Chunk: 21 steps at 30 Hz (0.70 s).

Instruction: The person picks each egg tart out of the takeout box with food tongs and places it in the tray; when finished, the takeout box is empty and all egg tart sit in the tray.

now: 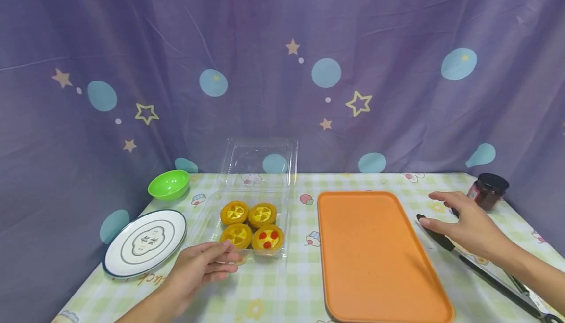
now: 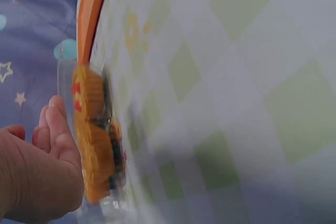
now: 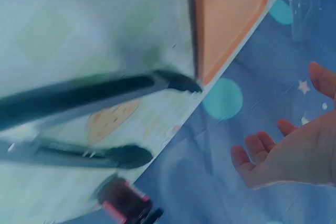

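Early stage, by my reading. Clear container stands with its lid raised, so opening is done; four tarts sit inside, seemingly none taken out yet. Tongs lie unheld on the tabletop, right of the orange tray; any work with them looks left to do. Left hand at the container's near left corner: fingers loosely extended, gap to thumb narrow, no grip evident; cannot tell whether fingertips touch the plastic. Right hand hovers over the tongs near the dark-lidded jar, thumb and fingers spread wide, holding nothing.
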Each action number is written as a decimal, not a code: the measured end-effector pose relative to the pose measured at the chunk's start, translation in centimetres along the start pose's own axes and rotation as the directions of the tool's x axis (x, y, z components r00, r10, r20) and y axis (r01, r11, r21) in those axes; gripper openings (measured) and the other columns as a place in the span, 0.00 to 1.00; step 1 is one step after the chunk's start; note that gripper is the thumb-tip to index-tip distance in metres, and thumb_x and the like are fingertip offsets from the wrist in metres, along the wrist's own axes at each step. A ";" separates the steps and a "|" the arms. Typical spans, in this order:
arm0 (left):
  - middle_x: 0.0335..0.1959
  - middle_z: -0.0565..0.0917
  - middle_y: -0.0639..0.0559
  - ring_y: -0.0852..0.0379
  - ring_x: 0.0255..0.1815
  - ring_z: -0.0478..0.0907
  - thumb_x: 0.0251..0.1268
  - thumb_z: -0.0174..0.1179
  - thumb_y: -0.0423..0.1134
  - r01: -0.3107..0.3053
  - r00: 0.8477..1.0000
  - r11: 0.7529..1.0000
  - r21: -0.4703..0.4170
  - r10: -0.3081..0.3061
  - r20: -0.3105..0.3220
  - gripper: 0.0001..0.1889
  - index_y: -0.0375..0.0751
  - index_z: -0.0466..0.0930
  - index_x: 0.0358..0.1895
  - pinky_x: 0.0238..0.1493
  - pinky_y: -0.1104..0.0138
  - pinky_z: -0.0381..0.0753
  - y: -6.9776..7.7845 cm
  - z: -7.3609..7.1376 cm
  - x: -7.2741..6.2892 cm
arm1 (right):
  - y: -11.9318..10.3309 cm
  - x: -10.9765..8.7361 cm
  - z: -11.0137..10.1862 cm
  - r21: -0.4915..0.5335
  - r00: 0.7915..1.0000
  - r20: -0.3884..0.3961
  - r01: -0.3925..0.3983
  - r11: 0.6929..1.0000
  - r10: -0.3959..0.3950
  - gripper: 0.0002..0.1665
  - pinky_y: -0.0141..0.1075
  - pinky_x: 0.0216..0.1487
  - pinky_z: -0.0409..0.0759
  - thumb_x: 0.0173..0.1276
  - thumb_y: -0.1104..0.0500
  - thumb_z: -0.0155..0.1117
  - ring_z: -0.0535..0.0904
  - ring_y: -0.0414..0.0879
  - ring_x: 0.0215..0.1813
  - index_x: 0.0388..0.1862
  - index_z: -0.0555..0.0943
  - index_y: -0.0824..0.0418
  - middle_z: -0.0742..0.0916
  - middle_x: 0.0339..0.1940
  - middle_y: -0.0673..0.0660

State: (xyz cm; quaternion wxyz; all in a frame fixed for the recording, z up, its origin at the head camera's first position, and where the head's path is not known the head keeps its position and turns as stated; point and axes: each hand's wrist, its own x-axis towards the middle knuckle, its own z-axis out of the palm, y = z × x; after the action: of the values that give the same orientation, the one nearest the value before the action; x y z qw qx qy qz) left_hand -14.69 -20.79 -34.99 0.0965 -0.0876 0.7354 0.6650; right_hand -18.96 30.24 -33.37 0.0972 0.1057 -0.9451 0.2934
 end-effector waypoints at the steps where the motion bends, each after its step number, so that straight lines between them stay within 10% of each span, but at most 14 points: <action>1: 0.41 0.87 0.43 0.51 0.38 0.85 0.67 0.59 0.49 0.001 1.000 1.000 -0.003 -0.001 -0.030 0.26 0.27 0.75 0.55 0.40 0.66 0.88 0.1 -0.1 0.1 | 0.5 -0.1 -0.2 -0.009 1.000 -0.011 0.002 1.000 -0.002 0.42 0.68 0.50 0.67 0.61 0.45 0.70 0.61 0.74 0.61 0.66 0.68 0.68 0.68 0.64 0.74; 7: 0.41 0.87 0.53 0.58 0.39 0.86 0.69 0.58 0.48 -0.038 0.966 0.998 -0.040 0.027 -0.255 0.26 0.31 0.72 0.60 0.41 0.68 0.87 0.7 -1.7 0.7 | 3.4 -1.0 -1.7 -0.100 0.998 -0.017 -0.063 0.993 0.061 0.46 0.73 0.45 0.61 0.62 0.45 0.69 0.50 0.83 0.61 0.67 0.63 0.73 0.59 0.63 0.83; 15: 0.32 0.83 0.73 0.73 0.37 0.79 0.65 0.63 0.45 -0.145 0.859 0.989 0.005 0.129 -0.496 0.26 0.35 0.72 0.62 0.42 0.77 0.83 0.1 -4.7 2.0 | 7.8 -2.9 -3.0 -0.208 0.984 -0.012 -0.174 0.962 0.176 0.53 0.77 0.46 0.57 0.64 0.40 0.64 0.51 0.85 0.55 0.68 0.55 0.77 0.59 0.57 0.88; 21: 0.70 0.65 0.42 0.43 0.69 0.62 0.68 0.57 0.55 0.049 0.951 0.998 0.049 -0.032 -0.308 0.42 0.36 0.50 0.75 0.72 0.54 0.65 -0.7 -6.3 2.2 | 11.1 -4.1 -2.8 -0.328 0.976 -0.038 -0.215 0.920 0.215 0.60 0.75 0.44 0.66 0.58 0.35 0.67 0.60 0.83 0.51 0.65 0.55 0.82 0.64 0.51 0.91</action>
State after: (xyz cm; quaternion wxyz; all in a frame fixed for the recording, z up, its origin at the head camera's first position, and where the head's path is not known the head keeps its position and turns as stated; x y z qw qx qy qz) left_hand -16.80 -27.09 -35.61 -0.0030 -0.2021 0.7578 0.6203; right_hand -17.51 41.36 -37.99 0.0812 -0.0165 -0.9867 0.1401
